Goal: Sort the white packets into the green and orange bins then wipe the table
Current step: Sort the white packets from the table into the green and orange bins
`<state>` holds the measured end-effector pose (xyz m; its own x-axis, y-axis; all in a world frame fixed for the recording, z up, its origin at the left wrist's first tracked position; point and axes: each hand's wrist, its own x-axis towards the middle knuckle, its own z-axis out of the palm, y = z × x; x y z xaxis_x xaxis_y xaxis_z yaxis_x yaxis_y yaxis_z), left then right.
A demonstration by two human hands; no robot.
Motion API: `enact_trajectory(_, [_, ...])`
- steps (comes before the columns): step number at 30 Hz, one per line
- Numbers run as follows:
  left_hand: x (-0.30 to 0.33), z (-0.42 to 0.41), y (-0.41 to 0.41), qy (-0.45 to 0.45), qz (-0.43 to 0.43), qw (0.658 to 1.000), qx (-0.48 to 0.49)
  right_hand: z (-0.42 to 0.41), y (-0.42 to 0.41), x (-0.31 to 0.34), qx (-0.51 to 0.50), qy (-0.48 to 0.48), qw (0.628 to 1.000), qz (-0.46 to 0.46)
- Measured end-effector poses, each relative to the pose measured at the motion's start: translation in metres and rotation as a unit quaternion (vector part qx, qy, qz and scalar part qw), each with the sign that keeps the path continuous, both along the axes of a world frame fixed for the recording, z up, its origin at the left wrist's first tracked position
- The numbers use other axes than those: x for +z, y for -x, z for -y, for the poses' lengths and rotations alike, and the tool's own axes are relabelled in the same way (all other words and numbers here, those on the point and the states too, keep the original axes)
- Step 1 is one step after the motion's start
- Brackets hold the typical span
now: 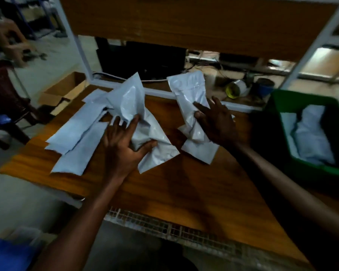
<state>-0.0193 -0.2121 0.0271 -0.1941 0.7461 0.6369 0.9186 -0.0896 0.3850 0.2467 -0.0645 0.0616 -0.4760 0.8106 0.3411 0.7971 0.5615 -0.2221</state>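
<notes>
My left hand (123, 142) grips a crumpled white packet (132, 100) lifted above the wooden table (184, 188). My right hand (216, 119) holds another white packet (188, 89) upright, with more packet material bunched below it (199, 148). A pile of several flat white packets (78, 137) lies on the table to the left of my left hand. The green bin (278, 106) stands at the right edge of the table, with white packets (311, 139) inside. No orange bin is in view.
A wooden shelf board (194, 24) on a white frame hangs over the back of the table. Behind it lie a tape roll (235, 89), cables and a dark box. A cardboard box (64, 90) and a dark chair (6, 98) stand at the left. A blue object (10, 255) sits bottom left.
</notes>
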Motion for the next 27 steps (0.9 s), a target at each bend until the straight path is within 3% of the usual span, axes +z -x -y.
enact_trajectory(5, [0.009, -0.004, -0.090, 0.010, 0.033, 0.993, -0.116, 0.062, -0.108, 0.009, -0.089, -0.009, 0.996, -0.021])
enact_trajectory(10, [0.022, -0.011, -0.195, -0.004, 0.006, 0.981, -0.196, 0.102, -0.226, 0.017, -0.170, -0.002, 0.985, -0.034])
enact_trajectory(17, [0.036, -0.034, -0.326, 0.086, 0.014, 0.963, -0.257, 0.106, -0.363, 0.019, -0.206, 0.001, 0.977, -0.047])
enact_trajectory(21, [0.051, -0.043, -0.356, 0.096, 0.001, 0.966, -0.240, 0.065, -0.386, 0.020, -0.203, -0.017, 0.979, -0.008])
enact_trajectory(27, [0.059, -0.051, -0.353, 0.106, 0.001, 0.974, -0.202, -0.010, -0.349, 0.009, -0.215, 0.078, 0.970, 0.083])
